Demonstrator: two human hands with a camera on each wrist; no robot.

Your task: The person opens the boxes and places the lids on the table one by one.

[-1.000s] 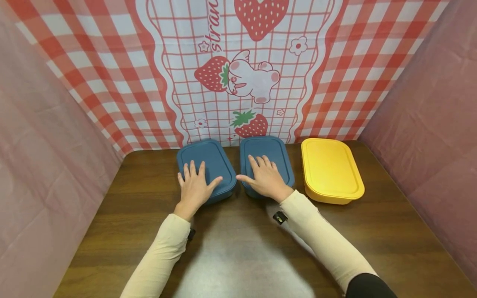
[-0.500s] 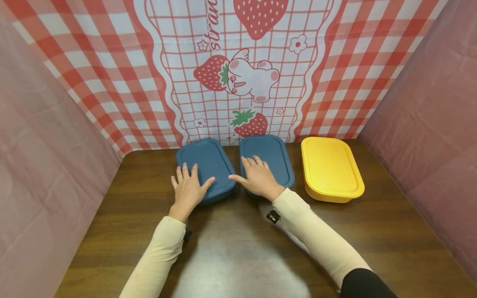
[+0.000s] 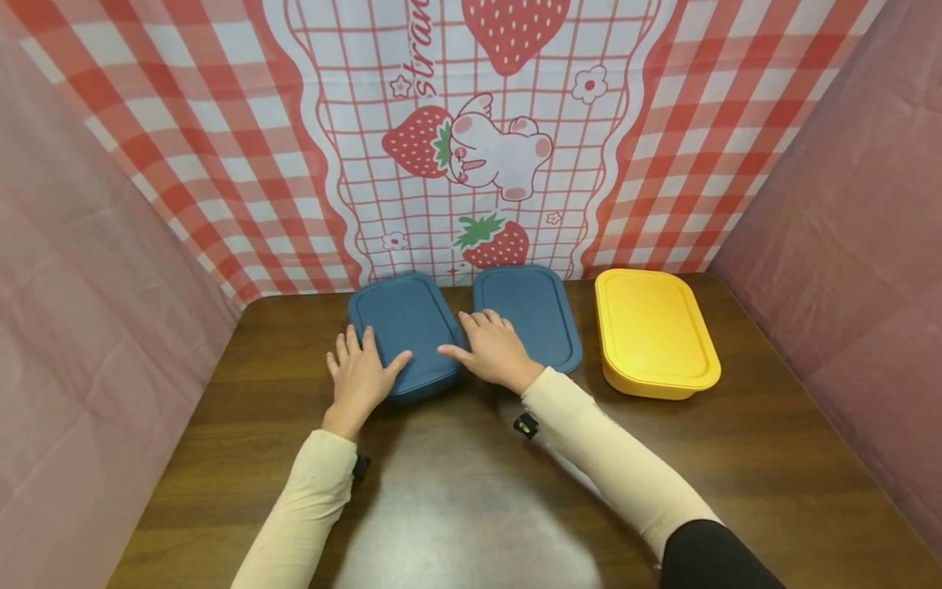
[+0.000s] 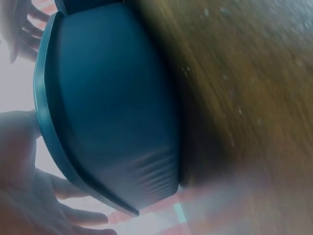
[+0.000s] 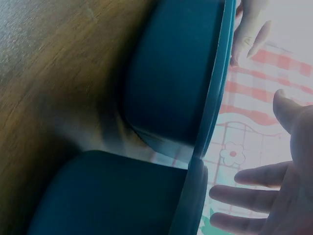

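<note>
Two lidded blue containers stand side by side at the back of the table, the left one (image 3: 405,319) turned slightly and the middle one (image 3: 533,307) straighter. My left hand (image 3: 358,380) is at the left container's near-left edge, fingers spread, thumb over the lid. In the left wrist view that container's side wall (image 4: 112,98) fills the middle, with the hand (image 4: 29,196) at its lid rim. My right hand (image 3: 491,352) hovers palm down over the gap between both blue containers. Its fingers (image 5: 249,198) are extended, apart from the lids in the right wrist view.
A yellow lidded container (image 3: 655,331) stands to the right of the blue ones. Behind them hangs a red-and-white strawberry cloth (image 3: 471,147), with pink cloth (image 3: 832,245) at the sides. The brown wooden table (image 3: 456,491) stretches towards me.
Both hands have slid to the left, the left one off the middle of its lid to the edge, the right one from the middle lid towards the gap. The containers have stayed in place.
</note>
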